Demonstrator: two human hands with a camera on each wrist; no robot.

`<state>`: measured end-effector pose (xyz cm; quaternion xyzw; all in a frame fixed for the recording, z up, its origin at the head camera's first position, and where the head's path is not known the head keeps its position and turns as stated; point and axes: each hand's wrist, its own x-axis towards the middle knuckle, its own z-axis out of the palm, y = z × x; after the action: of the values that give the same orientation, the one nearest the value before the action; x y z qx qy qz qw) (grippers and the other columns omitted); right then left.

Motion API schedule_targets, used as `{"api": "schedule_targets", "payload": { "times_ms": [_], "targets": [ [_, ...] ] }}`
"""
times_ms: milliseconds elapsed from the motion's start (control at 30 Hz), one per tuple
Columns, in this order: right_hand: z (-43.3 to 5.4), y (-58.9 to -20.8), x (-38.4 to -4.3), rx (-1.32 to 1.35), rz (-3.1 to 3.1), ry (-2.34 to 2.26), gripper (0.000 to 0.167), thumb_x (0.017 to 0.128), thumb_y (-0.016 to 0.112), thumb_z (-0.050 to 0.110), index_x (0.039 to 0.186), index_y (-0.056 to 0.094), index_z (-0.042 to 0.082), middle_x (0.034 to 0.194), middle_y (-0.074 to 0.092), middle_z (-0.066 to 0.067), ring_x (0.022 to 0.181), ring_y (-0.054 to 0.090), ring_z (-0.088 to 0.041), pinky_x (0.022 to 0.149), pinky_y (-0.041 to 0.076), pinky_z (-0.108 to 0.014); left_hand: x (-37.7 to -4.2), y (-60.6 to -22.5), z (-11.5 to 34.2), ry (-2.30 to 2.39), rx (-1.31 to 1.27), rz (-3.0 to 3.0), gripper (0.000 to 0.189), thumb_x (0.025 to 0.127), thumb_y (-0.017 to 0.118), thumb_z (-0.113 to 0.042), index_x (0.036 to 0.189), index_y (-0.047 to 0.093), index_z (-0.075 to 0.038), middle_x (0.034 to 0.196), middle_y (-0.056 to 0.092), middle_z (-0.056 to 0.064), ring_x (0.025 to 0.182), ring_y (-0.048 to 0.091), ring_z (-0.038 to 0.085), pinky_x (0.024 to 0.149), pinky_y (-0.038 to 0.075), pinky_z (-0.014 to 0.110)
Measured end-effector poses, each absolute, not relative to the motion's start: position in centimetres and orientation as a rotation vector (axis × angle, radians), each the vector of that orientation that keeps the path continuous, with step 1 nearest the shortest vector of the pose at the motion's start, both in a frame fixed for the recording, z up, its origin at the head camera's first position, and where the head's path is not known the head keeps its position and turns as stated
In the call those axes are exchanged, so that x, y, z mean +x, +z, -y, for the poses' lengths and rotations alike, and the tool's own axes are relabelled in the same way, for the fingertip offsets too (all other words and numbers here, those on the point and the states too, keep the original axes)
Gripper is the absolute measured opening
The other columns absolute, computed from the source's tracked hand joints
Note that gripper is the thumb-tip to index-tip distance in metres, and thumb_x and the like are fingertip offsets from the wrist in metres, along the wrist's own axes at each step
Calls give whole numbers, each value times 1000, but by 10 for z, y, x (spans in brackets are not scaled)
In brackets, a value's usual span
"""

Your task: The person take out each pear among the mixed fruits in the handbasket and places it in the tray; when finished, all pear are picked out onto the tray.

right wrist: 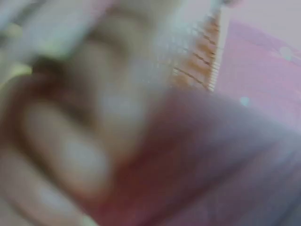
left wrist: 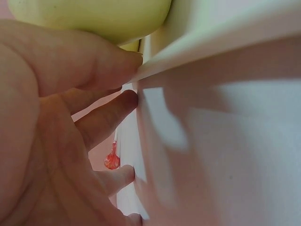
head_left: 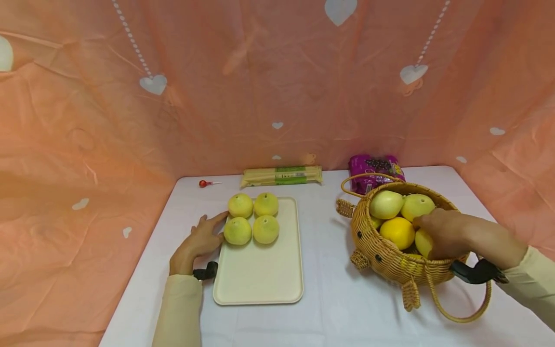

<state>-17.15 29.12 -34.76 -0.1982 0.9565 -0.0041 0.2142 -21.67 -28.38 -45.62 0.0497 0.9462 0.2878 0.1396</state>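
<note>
My left hand [head_left: 204,239] lies at the left edge of a cream tray [head_left: 260,284], fingers spread. In the left wrist view its thumb [left wrist: 103,63] is right at the rim, below a pale fruit [left wrist: 94,16]. Several round yellow-green fruits [head_left: 266,229] stand in two rows at the tray's far left. On the right, my right hand [head_left: 446,233] reaches into a wicker basket [head_left: 390,267], over a yellow-green fruit [head_left: 423,243]. The right wrist view is blurred, showing curled fingers [right wrist: 70,150]; I cannot tell whether they grip the fruit. Beside it lies a deeper yellow fruit [head_left: 397,233].
More pale fruits [head_left: 386,204] fill the basket, whose looped handle [head_left: 464,318] hangs at the front. Behind it sits a purple packet [head_left: 368,171]. A long green-and-tan packet [head_left: 282,176] lies at the table's back edge, left of it a small red-ended stick [head_left: 204,183].
</note>
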Motion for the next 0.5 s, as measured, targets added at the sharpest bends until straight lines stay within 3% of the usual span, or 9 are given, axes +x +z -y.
{"api": "schedule_targets", "payload": {
  "times_ms": [133, 300, 500],
  "targets": [
    [-294, -336, -170, -595, -2666, -92, 55, 70, 93, 23, 120, 73, 10, 98, 68, -2, 86, 57, -21, 69, 53, -34, -217, -455, 284, 830, 137, -2743, 73, 100, 58, -13, 171, 41, -15, 169, 44, 29, 164, 5, 63, 123, -1, 87],
    [-296, -323, -166, -665, -2749, -170, 72, 69, 92, 27, 135, 70, 6, 108, 74, 1, 87, 57, -15, 73, 49, -30, -217, -456, 284, 846, 125, -2726, 72, 101, 58, -14, 171, 40, -15, 171, 43, 27, 165, 3, 62, 124, -2, 87],
    [-305, -328, -151, -628, -2894, -461, 73, 74, 96, 25, 140, 66, 20, 107, 73, 3, 85, 58, -8, 70, 48, -23, -216, -456, 283, 852, 123, -2722, 73, 100, 59, -13, 171, 41, -17, 170, 44, 28, 165, 4, 62, 123, 0, 87]
  ]
}}
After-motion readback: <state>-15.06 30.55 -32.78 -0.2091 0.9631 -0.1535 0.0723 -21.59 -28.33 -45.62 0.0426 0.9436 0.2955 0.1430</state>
